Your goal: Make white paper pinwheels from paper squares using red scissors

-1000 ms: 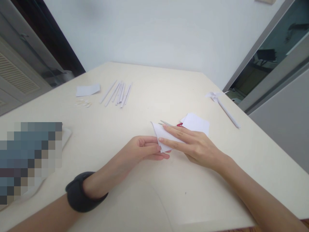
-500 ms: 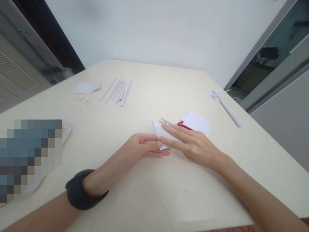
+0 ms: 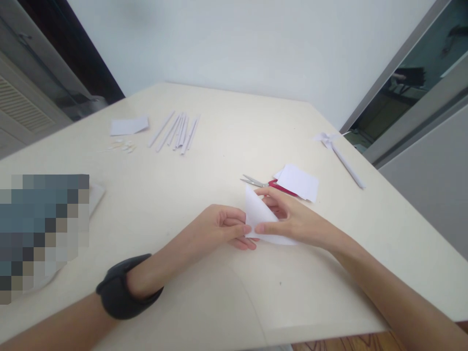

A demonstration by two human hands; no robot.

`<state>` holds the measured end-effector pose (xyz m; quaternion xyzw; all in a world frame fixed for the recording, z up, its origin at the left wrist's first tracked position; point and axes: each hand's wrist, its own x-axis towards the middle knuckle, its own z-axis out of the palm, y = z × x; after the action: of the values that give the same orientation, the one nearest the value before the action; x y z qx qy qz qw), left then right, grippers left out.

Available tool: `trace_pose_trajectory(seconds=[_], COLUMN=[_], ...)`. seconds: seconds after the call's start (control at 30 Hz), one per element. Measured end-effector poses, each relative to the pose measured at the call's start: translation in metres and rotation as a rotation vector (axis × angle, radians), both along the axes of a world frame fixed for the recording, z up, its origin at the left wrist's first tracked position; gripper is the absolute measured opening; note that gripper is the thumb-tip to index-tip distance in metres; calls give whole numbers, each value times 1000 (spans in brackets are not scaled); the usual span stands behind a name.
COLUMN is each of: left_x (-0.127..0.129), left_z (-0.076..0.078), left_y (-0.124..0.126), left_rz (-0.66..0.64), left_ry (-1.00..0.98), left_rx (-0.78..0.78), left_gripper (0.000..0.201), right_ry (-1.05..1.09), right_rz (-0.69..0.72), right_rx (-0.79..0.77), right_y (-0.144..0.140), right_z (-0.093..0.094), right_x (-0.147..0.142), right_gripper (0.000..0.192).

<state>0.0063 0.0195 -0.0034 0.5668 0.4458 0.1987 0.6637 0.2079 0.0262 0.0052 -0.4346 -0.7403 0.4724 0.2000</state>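
A white sheet of paper (image 3: 259, 210) stands bent in a curve between my two hands, just above the table. My left hand (image 3: 229, 225) pinches its left corner between thumb and fingers. With the thumb in front and the fingers behind its upper edge, my right hand (image 3: 288, 219) grips the same sheet. Part of the paper is hidden behind the right thumb and palm. Just beyond the sheet lie scissors (image 3: 272, 184) with red handles, blades apart and pointing left. Several white paper pieces (image 3: 298, 183) partly cover the handles.
Rolled white paper sticks (image 3: 179, 131) lie at the back left, beside a folded paper (image 3: 129, 126) and several small pale bits (image 3: 124, 145). A paper pinwheel (image 3: 345, 163) on a paper stick rests at the right. A blurred-out object (image 3: 40, 229) occupies the left edge of the table (image 3: 204, 297).
The sheet was flatter under my right fingers; now it is lifted and opened into a curve. My right hand has turned from lying over it to gripping it with thumb and fingers.
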Motion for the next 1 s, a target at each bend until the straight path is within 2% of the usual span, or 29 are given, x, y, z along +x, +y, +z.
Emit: trace_pose_trajectory(seconds=[0.1, 0.23, 0.4, 1.0], left_x=[0, 2, 3, 4], left_z=[-3, -3, -3, 2], left_y=[-1, 0, -1, -4], left_rz=[-12, 15, 18, 40], left_ry=[-17, -36, -28, -52], left_rx=[-33, -102, -145, -177], left_gripper=[16, 15, 19, 14], right_ry=[-9, -66, -70, -141], right_rz=[13, -30, -13, -27], right_rx=[-1, 63, 89, 116], right_y=[-3, -4, -5, -5], right_z=[-1, -1, 0, 1], right_x=[-4, -5, -6, -8], right_gripper=[35, 30, 21, 19])
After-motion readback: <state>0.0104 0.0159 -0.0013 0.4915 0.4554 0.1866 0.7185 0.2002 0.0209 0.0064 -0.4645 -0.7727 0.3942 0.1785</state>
